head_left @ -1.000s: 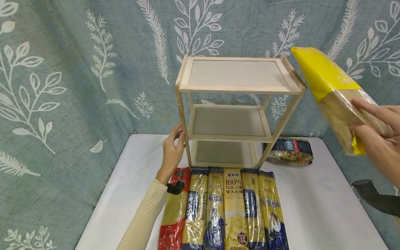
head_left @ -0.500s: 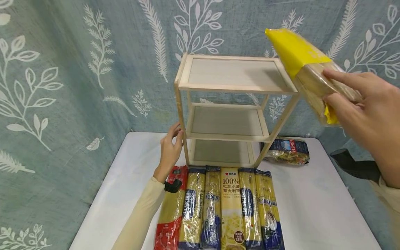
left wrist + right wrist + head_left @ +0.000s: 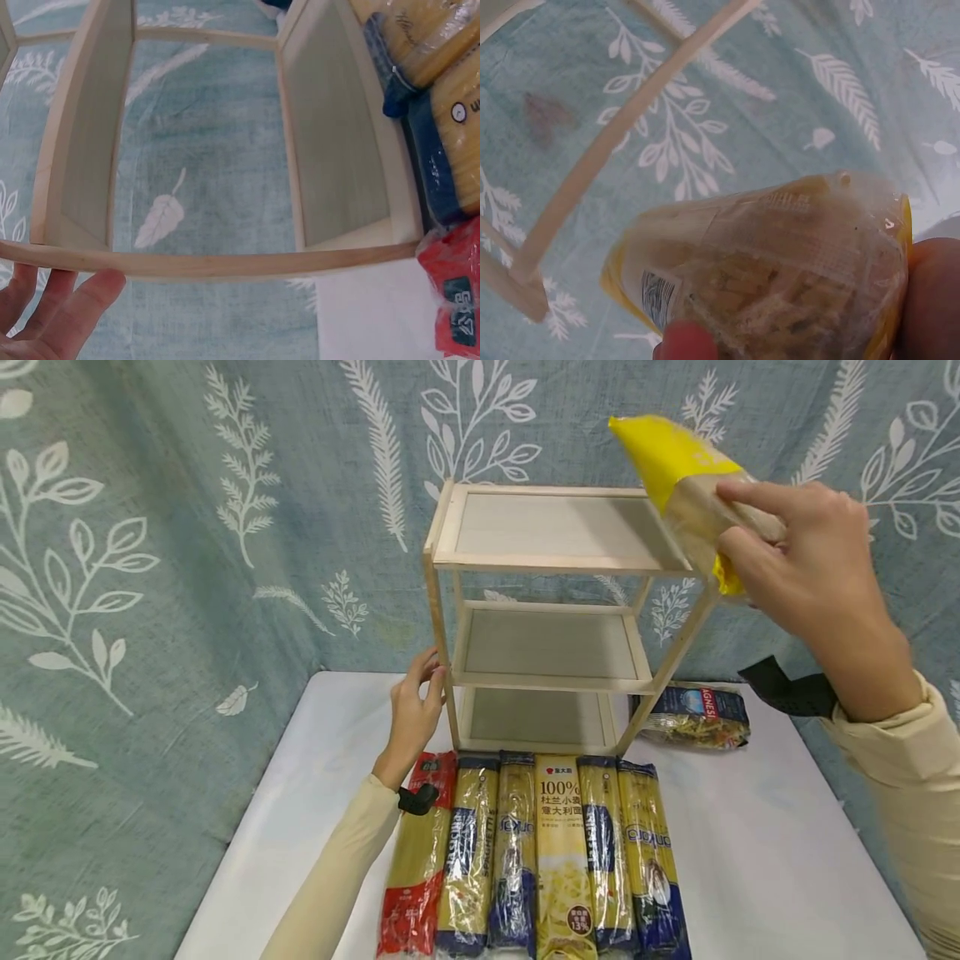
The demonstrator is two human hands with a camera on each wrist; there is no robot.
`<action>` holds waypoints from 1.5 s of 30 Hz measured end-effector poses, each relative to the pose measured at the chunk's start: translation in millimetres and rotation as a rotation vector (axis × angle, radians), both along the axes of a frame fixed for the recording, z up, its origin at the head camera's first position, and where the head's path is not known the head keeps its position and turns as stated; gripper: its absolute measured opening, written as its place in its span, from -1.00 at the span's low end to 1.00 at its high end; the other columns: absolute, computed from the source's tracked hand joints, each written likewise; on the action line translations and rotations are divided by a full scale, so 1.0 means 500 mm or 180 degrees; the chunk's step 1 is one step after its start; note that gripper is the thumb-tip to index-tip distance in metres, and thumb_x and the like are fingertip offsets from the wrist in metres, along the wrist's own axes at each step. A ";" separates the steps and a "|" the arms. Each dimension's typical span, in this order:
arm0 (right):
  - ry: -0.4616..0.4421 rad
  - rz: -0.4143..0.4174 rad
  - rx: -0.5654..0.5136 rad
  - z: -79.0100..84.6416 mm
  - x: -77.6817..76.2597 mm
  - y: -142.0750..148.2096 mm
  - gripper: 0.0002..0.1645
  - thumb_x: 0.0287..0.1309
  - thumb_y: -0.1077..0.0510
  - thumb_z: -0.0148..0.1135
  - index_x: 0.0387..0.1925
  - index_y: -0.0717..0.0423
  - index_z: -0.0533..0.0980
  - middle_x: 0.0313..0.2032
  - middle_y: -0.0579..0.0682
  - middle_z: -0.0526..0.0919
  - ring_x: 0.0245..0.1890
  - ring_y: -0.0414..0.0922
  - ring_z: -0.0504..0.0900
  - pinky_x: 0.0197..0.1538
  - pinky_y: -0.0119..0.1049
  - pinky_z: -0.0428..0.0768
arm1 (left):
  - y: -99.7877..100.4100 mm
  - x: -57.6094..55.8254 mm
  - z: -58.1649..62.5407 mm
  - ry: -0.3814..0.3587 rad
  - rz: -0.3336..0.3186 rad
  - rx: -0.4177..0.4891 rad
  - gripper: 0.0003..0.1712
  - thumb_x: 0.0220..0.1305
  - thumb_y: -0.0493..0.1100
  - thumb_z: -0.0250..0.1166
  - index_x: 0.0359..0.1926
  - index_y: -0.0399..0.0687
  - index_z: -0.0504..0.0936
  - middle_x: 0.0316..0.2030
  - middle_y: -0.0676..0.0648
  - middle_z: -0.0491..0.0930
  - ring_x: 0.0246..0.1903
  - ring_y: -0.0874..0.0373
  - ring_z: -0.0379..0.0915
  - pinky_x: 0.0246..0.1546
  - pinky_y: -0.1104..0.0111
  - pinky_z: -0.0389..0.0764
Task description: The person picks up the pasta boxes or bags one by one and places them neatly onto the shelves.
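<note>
My right hand [image 3: 813,556] holds a yellow-and-clear bag of pasta [image 3: 686,497], thumb and fingers on either side. The bag is tilted and overlaps the top right corner of a three-tier wooden rack [image 3: 570,564]. In the right wrist view, the bag [image 3: 780,262] shows a barcode and pale contents, with a rack post [image 3: 607,142] behind it. My left hand [image 3: 412,710] touches the rack's left post. In the left wrist view, the fingertips [image 3: 109,283] rest at the outer side of that post [image 3: 225,262], some partly hidden behind it.
Several long spaghetti packs lie in a row before the rack, from a red one [image 3: 412,860] to a blue-and-yellow one [image 3: 652,860]. A dark-labelled pasta bag [image 3: 693,718] lies behind right on the white table [image 3: 765,843]. A patterned curtain [image 3: 300,527] hangs behind.
My right hand has carried the bag left and upward, from right of the rack to its top right corner. My left hand stays at the left post.
</note>
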State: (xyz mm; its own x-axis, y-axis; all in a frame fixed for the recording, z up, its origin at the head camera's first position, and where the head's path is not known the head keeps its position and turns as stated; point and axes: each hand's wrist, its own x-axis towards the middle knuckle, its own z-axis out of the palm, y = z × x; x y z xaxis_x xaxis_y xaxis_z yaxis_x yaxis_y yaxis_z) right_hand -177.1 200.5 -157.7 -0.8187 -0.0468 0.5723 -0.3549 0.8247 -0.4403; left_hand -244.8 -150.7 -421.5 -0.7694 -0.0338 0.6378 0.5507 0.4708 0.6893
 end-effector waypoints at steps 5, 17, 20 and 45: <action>-0.0086 -0.0028 -0.0022 -0.018 -0.030 -0.012 -0.45 0.13 0.21 -0.08 0.18 0.07 0.50 -0.01 0.41 0.49 -0.33 0.02 0.39 -0.63 -0.53 0.29 | 0.003 -0.002 -0.002 -0.0043 -0.0027 -0.0027 -0.59 0.45 -0.15 0.03 0.25 -0.17 0.40 -0.01 -0.31 0.57 -0.14 -0.07 0.55 -0.51 0.24 0.68; -0.0122 -0.0336 0.0127 -0.049 -0.067 -0.036 -0.47 0.16 0.13 -0.05 0.15 0.15 0.52 -0.12 0.40 0.54 -0.15 0.21 0.36 -0.27 0.00 0.30 | 0.014 -0.001 0.003 -0.0024 -0.0047 -0.0005 -0.59 0.45 -0.17 0.04 0.24 -0.20 0.41 -0.04 -0.32 0.58 -0.15 -0.07 0.56 -0.51 0.29 0.68; -0.0259 -0.0364 0.0365 -0.052 -0.063 -0.042 -0.43 0.26 0.00 -0.06 0.23 0.16 0.43 0.07 0.45 0.42 -0.04 0.37 0.40 -0.16 0.28 0.38 | 0.012 -0.001 0.002 -0.0013 -0.0027 0.0001 -0.59 0.44 -0.17 0.05 0.25 -0.20 0.41 -0.04 -0.32 0.57 -0.14 -0.07 0.56 -0.51 0.29 0.68; -0.0436 0.0228 0.0430 -0.101 0.010 -0.001 -0.25 0.35 -0.18 -0.03 0.46 -0.13 0.03 0.38 0.21 0.06 0.03 0.35 0.38 -0.21 0.34 0.41 | 0.010 -0.004 0.000 0.0054 -0.0049 0.0072 -0.61 0.42 -0.23 0.07 0.22 -0.17 0.44 -0.04 -0.29 0.59 -0.19 -0.05 0.56 -0.53 0.21 0.68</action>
State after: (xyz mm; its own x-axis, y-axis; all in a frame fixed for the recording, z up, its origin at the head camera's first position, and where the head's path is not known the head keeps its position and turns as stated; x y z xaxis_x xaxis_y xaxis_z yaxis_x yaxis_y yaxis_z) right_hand -172.3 199.8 -208.3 -0.8802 -0.1765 0.4405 -0.3592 0.8544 -0.3754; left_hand -246.9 -145.9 -421.5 -0.7591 -0.0366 0.6500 0.5694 0.4466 0.6901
